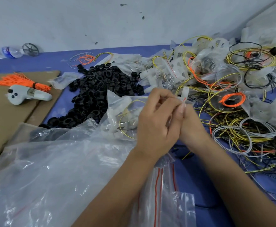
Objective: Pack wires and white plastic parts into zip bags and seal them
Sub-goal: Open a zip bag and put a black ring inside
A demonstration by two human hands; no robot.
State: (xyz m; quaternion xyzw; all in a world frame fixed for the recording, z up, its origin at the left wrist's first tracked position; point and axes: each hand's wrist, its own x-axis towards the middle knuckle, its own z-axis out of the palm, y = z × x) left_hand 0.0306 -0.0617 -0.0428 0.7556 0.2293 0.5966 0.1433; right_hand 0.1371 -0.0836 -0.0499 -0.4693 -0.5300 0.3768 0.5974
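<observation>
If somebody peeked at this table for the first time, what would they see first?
Probably the two hands in the middle: the left hand and right hand pinch the top of a small zip bag together. Next, the big heap of black plastic rings just left of them. Then the tangle of yellow, grey and orange wires spread over the right side, and the bright orange wire bundle on the cardboard at far left.
</observation>
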